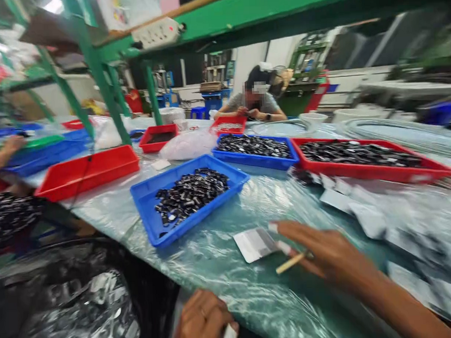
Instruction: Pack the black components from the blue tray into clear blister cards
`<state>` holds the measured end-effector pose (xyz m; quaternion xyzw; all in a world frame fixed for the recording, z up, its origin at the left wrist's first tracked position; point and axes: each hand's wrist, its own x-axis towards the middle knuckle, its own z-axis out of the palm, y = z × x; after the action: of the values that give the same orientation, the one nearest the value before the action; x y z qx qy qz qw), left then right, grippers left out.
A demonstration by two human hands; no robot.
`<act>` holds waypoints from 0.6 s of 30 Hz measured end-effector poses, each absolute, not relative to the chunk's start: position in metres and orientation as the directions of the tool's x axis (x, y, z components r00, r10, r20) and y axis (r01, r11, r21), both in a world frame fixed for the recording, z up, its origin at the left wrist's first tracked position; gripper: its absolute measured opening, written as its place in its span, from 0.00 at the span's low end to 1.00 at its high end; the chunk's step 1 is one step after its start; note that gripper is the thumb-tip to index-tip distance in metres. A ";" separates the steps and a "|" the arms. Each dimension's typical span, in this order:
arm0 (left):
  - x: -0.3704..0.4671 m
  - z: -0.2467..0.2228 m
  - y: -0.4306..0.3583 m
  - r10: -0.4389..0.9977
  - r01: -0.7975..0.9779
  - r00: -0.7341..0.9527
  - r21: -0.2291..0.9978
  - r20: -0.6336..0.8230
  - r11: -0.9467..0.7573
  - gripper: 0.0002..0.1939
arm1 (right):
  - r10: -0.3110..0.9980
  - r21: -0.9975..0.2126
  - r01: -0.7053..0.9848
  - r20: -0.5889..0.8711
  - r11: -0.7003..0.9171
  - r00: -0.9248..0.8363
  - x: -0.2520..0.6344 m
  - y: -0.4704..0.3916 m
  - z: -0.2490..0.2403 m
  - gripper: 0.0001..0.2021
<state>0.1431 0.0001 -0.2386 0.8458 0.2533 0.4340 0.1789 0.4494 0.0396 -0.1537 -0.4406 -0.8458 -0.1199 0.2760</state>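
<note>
My right hand [324,254] reaches over the plastic-covered table [221,258], fingers stretched out. Its fingertips, some with white covers, are at the right edge of a small white card [255,244] with a grey patch. A thin pale stick [290,263] pokes out from between the fingers of this hand. At the table's near edge my left hand [204,320] is curled, with a ring on one finger. Something white shows by its thumb; what it holds, if anything, is hidden. The blue tray [208,220] ahead holds many small black parts [191,192].
Behind stand another blue tray [260,163] and a long red tray [377,176] of black parts. A red tray [88,174] is at the left. White cards [368,218] lie along the right. A person [271,103] sits opposite. A black bag [85,302] hangs below left.
</note>
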 end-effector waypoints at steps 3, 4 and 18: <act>0.164 -0.222 0.020 0.702 0.386 0.437 0.588 0.562 -0.711 0.09 | 0.786 -0.411 0.799 0.606 0.439 -0.120 0.460 0.040 -0.145 0.11; 0.173 -0.214 0.028 0.740 0.441 0.434 0.596 0.513 -0.671 0.12 | 0.831 -0.583 0.717 0.555 0.381 0.010 0.460 0.041 -0.144 0.13; 0.249 -0.199 0.094 0.737 0.605 0.649 0.459 0.187 -0.650 0.21 | 0.986 -0.921 -0.356 0.129 0.159 0.106 0.406 0.097 -0.139 0.27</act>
<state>0.2490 0.0940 -0.1994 0.8900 0.3771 0.1819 0.1807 0.4063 0.0967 -0.1388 -0.3805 -0.4137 0.5250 0.6391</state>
